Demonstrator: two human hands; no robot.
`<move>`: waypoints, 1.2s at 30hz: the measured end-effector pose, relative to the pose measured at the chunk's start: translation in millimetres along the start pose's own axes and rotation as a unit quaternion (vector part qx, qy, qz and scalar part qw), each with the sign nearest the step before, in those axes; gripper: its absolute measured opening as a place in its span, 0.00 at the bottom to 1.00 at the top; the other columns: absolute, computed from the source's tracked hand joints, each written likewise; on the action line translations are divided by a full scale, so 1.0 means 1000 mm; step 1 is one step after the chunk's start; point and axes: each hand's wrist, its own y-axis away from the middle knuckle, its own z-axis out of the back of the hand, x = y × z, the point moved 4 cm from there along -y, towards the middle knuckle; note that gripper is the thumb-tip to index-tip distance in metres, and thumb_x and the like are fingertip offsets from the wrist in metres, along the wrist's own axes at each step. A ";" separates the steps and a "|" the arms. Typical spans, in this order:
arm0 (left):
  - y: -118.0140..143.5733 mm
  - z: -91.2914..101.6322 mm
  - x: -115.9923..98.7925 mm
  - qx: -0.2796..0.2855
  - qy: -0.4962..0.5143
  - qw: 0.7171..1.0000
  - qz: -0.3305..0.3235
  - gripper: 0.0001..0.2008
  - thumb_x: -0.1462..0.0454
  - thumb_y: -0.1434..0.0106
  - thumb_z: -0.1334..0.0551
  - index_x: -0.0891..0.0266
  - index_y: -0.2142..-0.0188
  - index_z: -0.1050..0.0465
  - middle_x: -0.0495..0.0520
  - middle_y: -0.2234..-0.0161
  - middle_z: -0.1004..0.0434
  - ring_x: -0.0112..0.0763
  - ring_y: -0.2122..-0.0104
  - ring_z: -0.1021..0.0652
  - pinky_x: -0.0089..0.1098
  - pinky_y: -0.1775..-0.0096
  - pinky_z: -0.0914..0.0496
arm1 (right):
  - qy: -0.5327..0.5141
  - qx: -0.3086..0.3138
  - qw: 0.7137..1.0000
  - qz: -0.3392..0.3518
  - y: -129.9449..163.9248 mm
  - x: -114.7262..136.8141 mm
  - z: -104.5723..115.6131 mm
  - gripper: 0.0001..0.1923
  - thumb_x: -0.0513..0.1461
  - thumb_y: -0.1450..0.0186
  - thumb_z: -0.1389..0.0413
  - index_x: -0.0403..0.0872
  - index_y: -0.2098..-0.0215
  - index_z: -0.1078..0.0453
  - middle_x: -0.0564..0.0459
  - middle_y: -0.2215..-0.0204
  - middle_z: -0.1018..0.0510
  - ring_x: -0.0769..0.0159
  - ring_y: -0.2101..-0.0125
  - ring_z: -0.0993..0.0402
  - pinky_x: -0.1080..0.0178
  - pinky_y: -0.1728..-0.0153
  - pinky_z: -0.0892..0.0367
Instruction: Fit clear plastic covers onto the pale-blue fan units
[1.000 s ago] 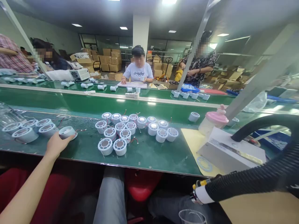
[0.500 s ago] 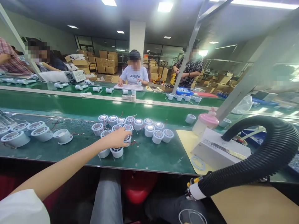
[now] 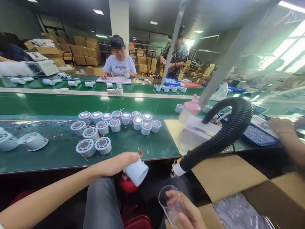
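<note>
My left hand (image 3: 119,163) grips a white round housing (image 3: 136,171) with red wires, held just off the near edge of the green bench (image 3: 133,148), above my lap. My right hand (image 3: 184,213) holds a clear plastic cup (image 3: 169,200) low at the bottom of the view. A cluster of several white round housings (image 3: 111,125) stands on the bench beyond my left hand. One housing (image 3: 33,141) lies tipped on its side at the left.
A black corrugated hose (image 3: 226,130) arcs over the bench at right, beside a white box (image 3: 197,132) and a pink-capped bottle (image 3: 189,109). An open cardboard box (image 3: 250,194) of clear parts sits at lower right. Another person's hand (image 3: 281,125) rests at far right. People work across the green conveyor (image 3: 71,103).
My left hand has picked a housing out of the cluster and pulled it back off the bench edge. My right hand with the clear cup has come up into view. The view has turned right.
</note>
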 end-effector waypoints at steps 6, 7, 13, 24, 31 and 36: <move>0.002 -0.076 -0.006 0.208 0.127 0.970 -0.013 0.15 0.57 0.39 0.54 0.63 0.67 0.33 0.49 0.75 0.34 0.26 0.82 0.33 0.24 0.84 0.39 | 0.356 0.032 0.921 0.158 -0.004 0.042 -0.021 0.30 0.35 0.40 0.46 0.53 0.40 0.40 0.40 0.46 0.36 0.50 0.48 0.34 0.50 0.50 0.32; 0.003 -0.079 -0.009 0.217 0.126 0.968 -0.024 0.12 0.59 0.40 0.50 0.63 0.68 0.32 0.50 0.73 0.33 0.27 0.78 0.31 0.24 0.81 0.37 | 0.391 0.035 0.906 0.158 -0.007 0.045 -0.024 0.30 0.33 0.41 0.46 0.53 0.40 0.39 0.40 0.46 0.36 0.50 0.49 0.34 0.49 0.51 0.32; 0.009 -0.075 -0.025 0.078 -0.076 0.988 -0.106 0.08 0.65 0.39 0.44 0.57 0.64 0.27 0.49 0.63 0.30 0.32 0.66 0.28 0.31 0.61 0.35 | 0.409 0.067 0.905 0.099 -0.019 0.043 -0.031 0.15 0.27 0.46 0.44 0.50 0.65 0.27 0.46 0.48 0.34 0.54 0.50 0.34 0.56 0.55 0.31; 0.005 -0.091 0.000 -0.027 0.095 0.990 -0.100 0.31 0.54 0.57 0.26 0.54 0.53 0.28 0.53 0.59 0.34 0.39 0.58 0.28 0.39 0.55 0.31 | 0.098 -0.046 0.993 -0.052 -0.020 0.050 -0.019 0.17 0.41 0.40 0.44 0.46 0.84 0.38 0.48 0.64 0.28 0.64 0.65 0.30 0.66 0.70 0.38; 0.009 -0.100 0.007 0.081 0.243 0.965 -0.047 0.33 0.64 0.52 0.28 0.53 0.46 0.34 0.58 0.43 0.38 0.45 0.46 0.31 0.45 0.47 0.33 | -0.045 -0.081 0.990 -0.106 -0.019 0.041 -0.012 0.18 0.42 0.45 0.38 0.46 0.88 0.35 0.46 0.66 0.22 0.58 0.62 0.27 0.59 0.61 0.32; 0.012 -0.106 0.013 0.087 0.412 0.907 0.015 0.31 0.65 0.49 0.30 0.59 0.46 0.37 0.58 0.51 0.28 0.39 0.55 0.24 0.39 0.55 0.27 | 0.020 0.020 0.999 -0.033 -0.009 0.038 -0.015 0.15 0.40 0.48 0.33 0.50 0.61 0.24 0.44 0.46 0.28 0.51 0.45 0.33 0.52 0.49 0.34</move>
